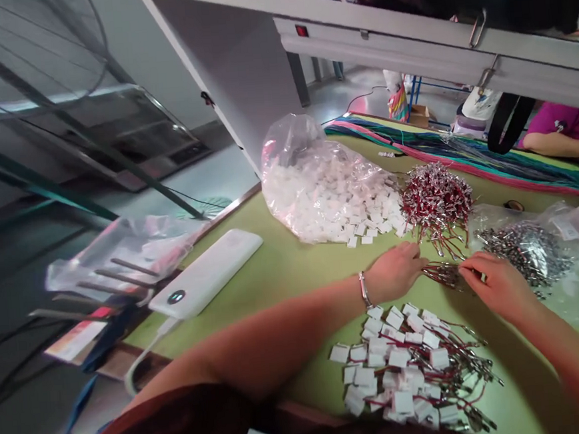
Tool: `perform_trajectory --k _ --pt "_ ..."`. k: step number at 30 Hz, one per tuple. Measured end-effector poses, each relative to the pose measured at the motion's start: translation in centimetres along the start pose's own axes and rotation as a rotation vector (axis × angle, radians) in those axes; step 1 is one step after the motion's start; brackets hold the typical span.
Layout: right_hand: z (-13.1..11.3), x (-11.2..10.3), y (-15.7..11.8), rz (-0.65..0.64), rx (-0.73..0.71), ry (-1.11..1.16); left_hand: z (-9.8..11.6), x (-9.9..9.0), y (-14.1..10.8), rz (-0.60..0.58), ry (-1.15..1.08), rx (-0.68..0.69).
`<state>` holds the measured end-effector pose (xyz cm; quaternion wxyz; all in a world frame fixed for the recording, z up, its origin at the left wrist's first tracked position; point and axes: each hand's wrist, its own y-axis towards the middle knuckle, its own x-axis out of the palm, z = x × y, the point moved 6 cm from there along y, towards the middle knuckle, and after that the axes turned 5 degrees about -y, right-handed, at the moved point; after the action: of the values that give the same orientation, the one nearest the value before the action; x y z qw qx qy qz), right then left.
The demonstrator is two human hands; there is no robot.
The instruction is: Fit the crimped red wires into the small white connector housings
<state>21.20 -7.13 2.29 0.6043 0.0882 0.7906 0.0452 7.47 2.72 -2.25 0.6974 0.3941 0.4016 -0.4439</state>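
Observation:
My left hand (397,272), with a bracelet at the wrist, is closed on one end of a small bunch of dark red wires (442,274). Thumb and finger of my right hand (495,284) are pinched together at the bunch's other end; what they hold is too small to make out. Just beyond lies a heap of red wires with metal tips (435,195). Nearer my body is a pile of white connectors with wires attached (399,369). A clear bag of loose white connectors (317,188) lies open beyond my left hand.
A white power bank (206,274) with a cable lies at the green table's left. On the right is a clear bag of small metal parts (527,252). Long coloured wires (465,153) run along the back, below a shelf. Another person's arm (559,144) shows at far right.

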Motion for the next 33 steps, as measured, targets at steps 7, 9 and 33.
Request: perform_trajectory --k 7,9,33 --pt "-0.9 1.1 -4.0 0.251 0.103 0.033 -1.0 -0.9 0.3 0.178 -0.377 -0.021" --pt "-0.7 1.6 -4.6 0.332 0.093 0.005 -1.6 -1.0 0.5 0.235 -0.473 -0.096" --pt "-2.4 4.6 -1.6 0.14 -0.184 -0.319 -1.0 -4.4 -0.4 0.179 0.066 -0.072"
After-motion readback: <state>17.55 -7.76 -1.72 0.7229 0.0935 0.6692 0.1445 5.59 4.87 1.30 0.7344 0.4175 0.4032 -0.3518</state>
